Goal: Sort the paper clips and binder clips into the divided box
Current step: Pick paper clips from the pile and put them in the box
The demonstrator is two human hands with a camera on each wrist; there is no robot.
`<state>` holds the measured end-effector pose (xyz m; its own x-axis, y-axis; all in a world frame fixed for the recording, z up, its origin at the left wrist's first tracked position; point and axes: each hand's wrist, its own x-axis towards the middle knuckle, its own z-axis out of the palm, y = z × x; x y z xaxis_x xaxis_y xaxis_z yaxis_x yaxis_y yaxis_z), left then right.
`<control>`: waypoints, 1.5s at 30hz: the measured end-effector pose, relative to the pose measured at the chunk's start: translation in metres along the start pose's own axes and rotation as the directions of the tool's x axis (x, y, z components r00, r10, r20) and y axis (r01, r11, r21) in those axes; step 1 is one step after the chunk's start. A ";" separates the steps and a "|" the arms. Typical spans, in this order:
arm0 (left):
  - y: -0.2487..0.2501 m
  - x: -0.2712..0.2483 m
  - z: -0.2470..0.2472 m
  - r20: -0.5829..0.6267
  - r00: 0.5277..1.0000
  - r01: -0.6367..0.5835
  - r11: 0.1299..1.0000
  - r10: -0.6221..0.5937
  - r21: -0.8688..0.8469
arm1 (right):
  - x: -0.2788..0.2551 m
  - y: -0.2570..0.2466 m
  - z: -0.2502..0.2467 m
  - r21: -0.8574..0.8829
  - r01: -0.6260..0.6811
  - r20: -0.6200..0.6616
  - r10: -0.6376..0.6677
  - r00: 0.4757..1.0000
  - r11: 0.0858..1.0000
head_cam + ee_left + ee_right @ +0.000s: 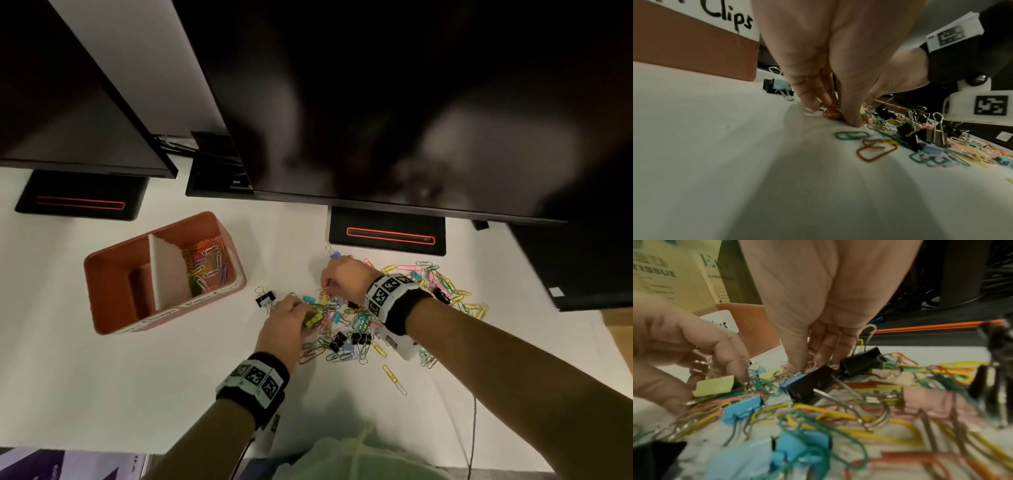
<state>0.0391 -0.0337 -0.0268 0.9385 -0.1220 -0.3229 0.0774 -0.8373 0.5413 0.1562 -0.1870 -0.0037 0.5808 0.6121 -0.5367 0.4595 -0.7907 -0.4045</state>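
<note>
The orange divided box stands at the left; its right compartment holds several coloured paper clips, and the left one looks bare. A mixed pile of paper clips and binder clips lies in the middle of the white table. At the pile's left edge, my left hand pinches a small bunch of red paper clips between thumb and fingers, right beside a yellow binder clip. My right hand is at the pile's far side with its fingertips pinching a pink paper clip.
A black and a light-blue binder clip lie apart, between box and pile. Two dark monitors overhang the table's back, with their black bases behind the pile. A tissue box shows behind the orange box. Loose yellow clips lie nearer me.
</note>
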 end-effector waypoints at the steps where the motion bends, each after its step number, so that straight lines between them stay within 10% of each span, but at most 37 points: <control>1: -0.001 0.000 -0.001 -0.020 1.000 -0.007 1.000 0.007 -0.018 | -0.001 0.001 0.000 0.005 -0.029 0.002 0.029 1.000 1.000; 12: -0.021 0.003 -0.009 -0.091 0.996 0.013 1.000 -0.011 0.019 | -0.031 0.006 0.001 0.162 0.044 -0.190 -0.013 0.982 0.986; 31: -0.017 0.002 -0.015 0.025 0.999 -0.035 0.946 0.028 0.323 | -0.019 -0.024 0.037 -0.147 -0.034 -0.069 0.024 0.997 0.989; 37: -0.020 -0.011 -0.038 -0.131 0.981 -0.133 0.988 0.143 0.083 | -0.023 -0.026 0.037 -0.214 -0.022 -0.090 0.003 0.996 0.976; 45: -0.033 -0.039 -0.131 -0.381 0.923 -0.024 0.979 -0.055 -0.201 | -0.030 -0.058 -0.007 0.028 0.073 -0.208 -0.066 0.976 0.997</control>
<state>0.0443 0.0689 0.0695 0.9901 0.1367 -0.0324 0.1207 -0.7096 0.6942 0.1168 -0.1598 0.0412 0.6761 0.6521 -0.3430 0.4822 -0.7436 -0.4632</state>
